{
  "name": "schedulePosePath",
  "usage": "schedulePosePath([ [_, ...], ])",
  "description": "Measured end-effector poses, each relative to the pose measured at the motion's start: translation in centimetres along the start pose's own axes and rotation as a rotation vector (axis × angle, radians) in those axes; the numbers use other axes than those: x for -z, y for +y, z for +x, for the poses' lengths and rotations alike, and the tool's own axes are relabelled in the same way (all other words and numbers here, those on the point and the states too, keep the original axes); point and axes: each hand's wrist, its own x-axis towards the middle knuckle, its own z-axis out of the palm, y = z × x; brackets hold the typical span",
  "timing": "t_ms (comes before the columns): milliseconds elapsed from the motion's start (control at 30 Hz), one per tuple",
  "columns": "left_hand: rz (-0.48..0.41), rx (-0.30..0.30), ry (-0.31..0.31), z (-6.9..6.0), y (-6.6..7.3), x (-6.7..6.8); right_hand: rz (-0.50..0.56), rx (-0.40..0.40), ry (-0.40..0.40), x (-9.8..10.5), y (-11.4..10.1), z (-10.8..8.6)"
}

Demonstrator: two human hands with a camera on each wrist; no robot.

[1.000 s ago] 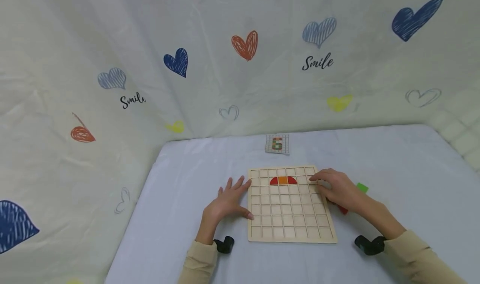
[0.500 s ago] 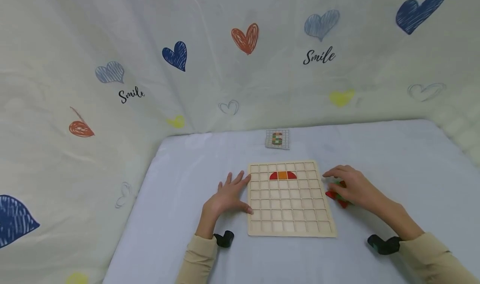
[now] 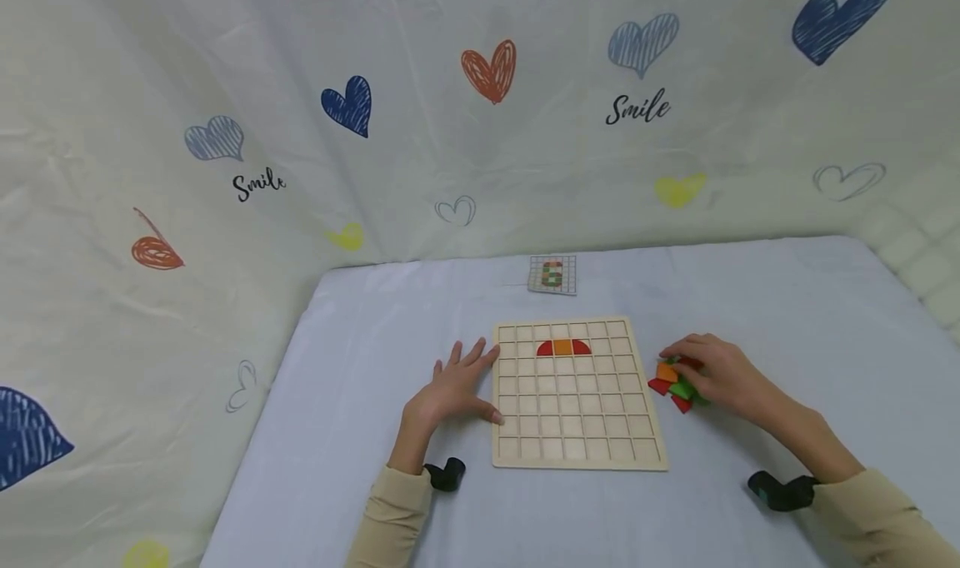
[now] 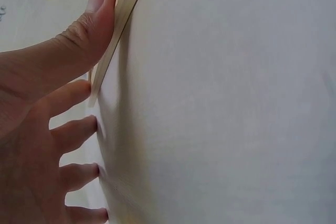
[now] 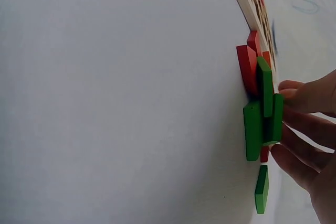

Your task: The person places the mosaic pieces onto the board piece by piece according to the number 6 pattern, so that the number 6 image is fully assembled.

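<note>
Bracing the pale wooden board [image 3: 577,449] from the side, the left hand [image 3: 446,395] lies with its fingers spread wide, the thumb touching the board's left edge below its middle and the forefinger at that same edge nearer the far corner. Seen at the left wrist, the other fingertips come down on the white cloth.

Across from it, the right hand [image 3: 716,372] bends over a small heap just off the board's right edge, thumb and fingers slightly curved; from where I stand I can't tell whether they pinch a tile or only touch the heap. An orange tile [image 3: 667,373], a red tile [image 3: 659,386] and a green tile [image 3: 681,388] show there, crowded together. At the right wrist, more green pieces overlap beside the fingertips, and one light green piece [image 5: 261,190] lies a little apart.

The board sits near the middle of the cloth-covered desk [image 3: 375,326]. In its second row from the far edge, an orange square [image 3: 562,348] fits between two rounded red pieces [image 3: 581,348]. Beyond the board, close to the desk's far edge, lies a gridded card [image 3: 552,275] bearing a figure in red, orange and green. Behind hangs a pale curtain [image 3: 525,151] printed with hearts.
</note>
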Motion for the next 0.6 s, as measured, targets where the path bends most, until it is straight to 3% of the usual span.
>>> schedulePosePath([
  [300, 0.007, 0.002, -0.002, 0.00, -0.12, -0.07, -0.007, 0.034, -0.002, -0.37, 0.56, -0.13],
  [600, 0.003, -0.001, -0.005, -0.08, -0.03, 0.00, 0.013, -0.011, -0.100, 0.07, 0.22, 0.13],
])
